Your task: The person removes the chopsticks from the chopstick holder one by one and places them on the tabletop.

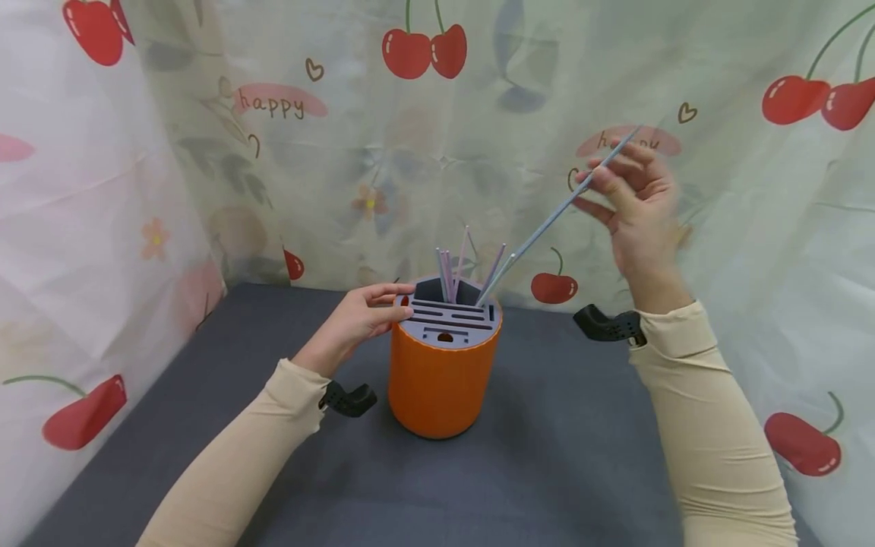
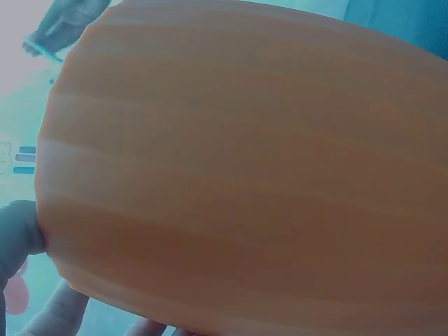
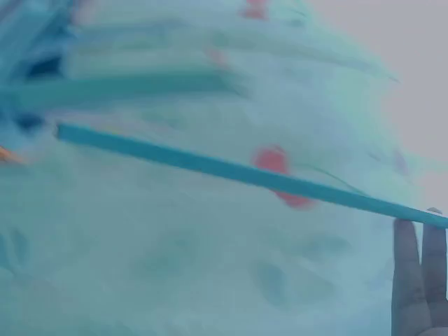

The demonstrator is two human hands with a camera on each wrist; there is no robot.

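Observation:
An orange ribbed knife block (image 1: pixel 440 384) with a grey slotted top stands upright on the dark table. My left hand (image 1: pixel 355 315) grips its left rim, thumb on the top edge; the left wrist view shows the thumb (image 2: pixel 17 234) and fingertips against the orange wall. Several pink and light-blue chopsticks (image 1: pixel 447 277) stand in the rear compartment. Up to the right, my right hand (image 1: pixel 639 201) pinches a long light-blue chopstick (image 1: pixel 554 216), which slants down toward the block. In the right wrist view this chopstick (image 3: pixel 210 166) shows a free lower end near another, blurred stick.
The dark tabletop (image 1: pixel 560 425) surrounds the block. A cherry-printed curtain (image 1: pixel 342 175) hangs close behind the table and along both sides. Black wrist-worn cameras (image 1: pixel 604 324) jut inward from both sleeves.

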